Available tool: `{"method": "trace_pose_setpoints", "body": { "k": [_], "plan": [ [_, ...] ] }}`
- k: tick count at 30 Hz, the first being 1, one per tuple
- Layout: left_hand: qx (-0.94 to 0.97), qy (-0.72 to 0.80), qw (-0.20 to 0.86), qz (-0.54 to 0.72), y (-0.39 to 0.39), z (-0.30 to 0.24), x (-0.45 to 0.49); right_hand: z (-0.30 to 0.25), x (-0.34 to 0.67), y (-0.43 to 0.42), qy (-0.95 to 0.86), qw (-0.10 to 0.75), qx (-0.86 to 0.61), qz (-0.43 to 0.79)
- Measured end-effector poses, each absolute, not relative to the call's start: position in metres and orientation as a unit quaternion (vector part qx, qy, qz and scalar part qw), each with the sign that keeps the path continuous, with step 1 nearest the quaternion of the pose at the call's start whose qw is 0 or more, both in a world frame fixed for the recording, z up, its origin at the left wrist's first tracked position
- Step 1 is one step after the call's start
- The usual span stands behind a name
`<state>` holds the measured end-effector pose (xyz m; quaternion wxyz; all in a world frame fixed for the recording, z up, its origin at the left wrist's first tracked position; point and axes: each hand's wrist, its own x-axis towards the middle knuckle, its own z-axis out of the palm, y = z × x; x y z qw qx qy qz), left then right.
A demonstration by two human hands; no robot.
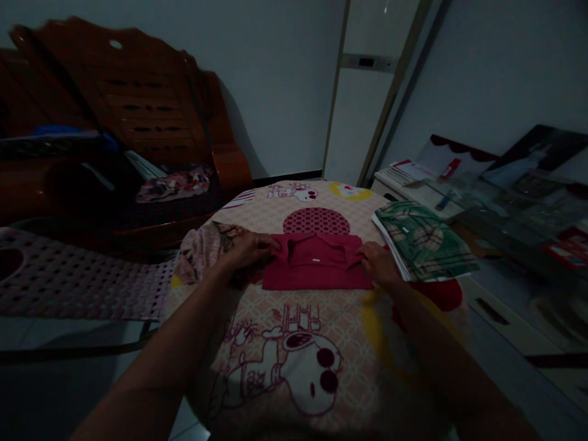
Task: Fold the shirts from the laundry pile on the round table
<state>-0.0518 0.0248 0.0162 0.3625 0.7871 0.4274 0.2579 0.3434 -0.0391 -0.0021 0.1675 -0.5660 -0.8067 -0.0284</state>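
Note:
A dark pink shirt (316, 278) lies folded into a flat rectangle on the round table, its collar opening facing up and a small white label inside. My left hand (252, 250) grips the collar side at the shirt's left, fingertips pinched on the cloth. At the opposite side my right hand (379, 262) pinches the shirt's right edge near the collar. Under the shirt spreads a pale patterned tablecloth (257, 367) with cartoon dogs. Beside my right hand rests a stack of folded clothes with a green plaid shirt (425, 239) on top. Crumpled patterned cloth (202, 251) sits by my left forearm.
A carved wooden chair (142, 110) stands at the back left, with cloth on its seat. A woven lounger (92, 275) is at the left. To the right is a glass-topped cabinet (487, 202) with papers. A tall white air conditioner (361, 116) stands behind the table.

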Motion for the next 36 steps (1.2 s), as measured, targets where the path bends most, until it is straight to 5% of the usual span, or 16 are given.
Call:
{"method": "trace_pose_setpoints", "body": {
  "k": [20,29,36],
  "plan": [
    [0.803,0.359,0.438,0.184,0.016,0.009,-0.064,-0.018,0.351,-0.05,-0.821,0.222,-0.526,0.021],
    [0.823,0.378,0.362,0.221,-0.005,0.031,-0.035,-0.014,0.332,-0.055,-0.829,0.285,-0.481,-0.006],
    [0.904,0.313,0.259,0.131,-0.01,0.019,-0.021,-0.031,0.325,-0.058,-0.88,0.262,-0.394,0.03]
  ]
}}
